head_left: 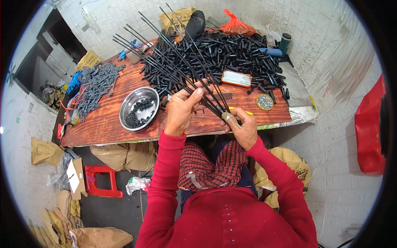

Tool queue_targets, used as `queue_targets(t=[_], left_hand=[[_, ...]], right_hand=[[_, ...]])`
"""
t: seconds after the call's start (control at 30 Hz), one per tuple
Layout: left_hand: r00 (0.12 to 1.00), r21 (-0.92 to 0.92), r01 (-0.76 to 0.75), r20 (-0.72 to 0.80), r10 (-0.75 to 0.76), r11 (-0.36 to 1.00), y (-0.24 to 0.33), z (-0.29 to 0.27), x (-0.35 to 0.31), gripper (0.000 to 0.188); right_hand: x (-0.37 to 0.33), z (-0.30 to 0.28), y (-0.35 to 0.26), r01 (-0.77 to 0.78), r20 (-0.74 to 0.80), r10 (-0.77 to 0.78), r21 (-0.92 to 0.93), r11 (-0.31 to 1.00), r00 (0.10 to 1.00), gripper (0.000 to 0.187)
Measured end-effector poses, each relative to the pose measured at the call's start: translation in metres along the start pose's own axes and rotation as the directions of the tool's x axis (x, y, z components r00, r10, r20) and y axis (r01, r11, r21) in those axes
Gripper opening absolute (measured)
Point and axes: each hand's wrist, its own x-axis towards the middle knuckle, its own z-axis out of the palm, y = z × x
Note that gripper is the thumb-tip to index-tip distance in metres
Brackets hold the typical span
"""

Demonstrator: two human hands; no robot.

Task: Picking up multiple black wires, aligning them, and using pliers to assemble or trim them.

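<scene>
Several long thin black rods (211,107) fan out from my hands toward the far left, above the table. My left hand (182,108) is closed around their middle part, thumb on top. Lower down, my right hand (243,128) pinches the gathered near ends, with a tan covering (230,119) on its thumb. Left of my hands, a steel bowl (125,106) holds small black ring-like parts (133,117). A yellow pen-like stick (247,112) lies just beyond my right hand.
A large heap of black tubes (235,53) covers the back of the wooden table (103,129). An orange-rimmed tray (236,78) holds thin silver pins; a round tin (264,101) holds small metal pieces. Grey parts (95,89) are piled left. A red stool (99,192) stands below.
</scene>
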Motion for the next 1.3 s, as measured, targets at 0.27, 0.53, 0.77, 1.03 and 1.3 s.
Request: queue_targets(t=[0.27,0.53,0.77,1.03,1.3], left_hand=[[0.999,0.005,-0.001,-0.045,0.001,1.000,-0.007,0.000,0.003,0.030],[0.996,-0.017,-0.004,-0.092,0.003,1.000,-0.011,0.004,0.006,0.028],[0.991,0.033,-0.017,-0.134,0.021,0.999,-0.014,0.008,0.007,0.023],[0.990,0.051,-0.071,-0.115,0.076,0.996,-0.015,0.009,0.006,0.021],[0.991,0.100,-0.037,-0.127,0.049,0.994,-0.015,0.012,0.006,0.023]], right_hand=[[-0.002,-0.001,0.007,0.134,-0.010,-0.135,-0.109,0.985,0.991,0.011],[0.000,-0.002,0.004,0.341,-0.024,-0.380,-0.394,0.854,0.924,0.015],[0.000,0.001,-0.004,0.449,0.000,-0.552,-0.583,0.677,0.834,0.014],[-0.008,0.000,-0.012,0.254,-0.034,-0.273,-0.269,0.929,0.962,0.013],[0.001,-0.036,-0.010,0.265,-0.118,-0.320,-0.341,0.902,0.940,0.021]])
